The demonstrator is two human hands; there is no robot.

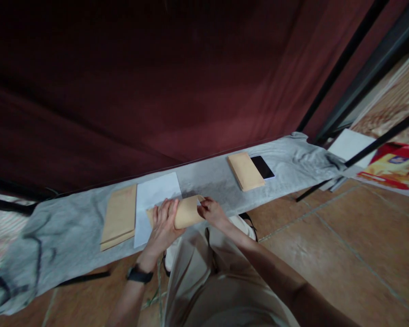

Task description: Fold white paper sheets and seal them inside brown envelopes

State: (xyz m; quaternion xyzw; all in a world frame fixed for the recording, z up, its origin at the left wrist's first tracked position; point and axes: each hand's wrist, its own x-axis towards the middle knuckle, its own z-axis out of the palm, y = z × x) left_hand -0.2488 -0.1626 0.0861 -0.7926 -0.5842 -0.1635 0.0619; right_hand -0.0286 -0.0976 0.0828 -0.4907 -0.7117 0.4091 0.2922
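A brown paper envelope [188,212] is held up over the bench, bowed into a curve with its open end facing right. My left hand [165,219] wraps round its left part, fingers over the top. At the mouth of the envelope, my right hand [211,211] has its fingers closed, partly inside the opening. A sliver of white paper [198,202] shows at those fingertips; the rest of it is hidden within. Beneath the left hand lie white sheets [160,184]. Left of them is a stack of brown envelopes [120,213].
A grey cloth [68,245] covers the narrow bench. To the right lie more brown envelopes [246,171] beside a dark phone [262,167]. A dark red curtain [191,91] hangs behind the bench. Black metal bars [341,68] and a red-yellow package [395,165] are at the right.
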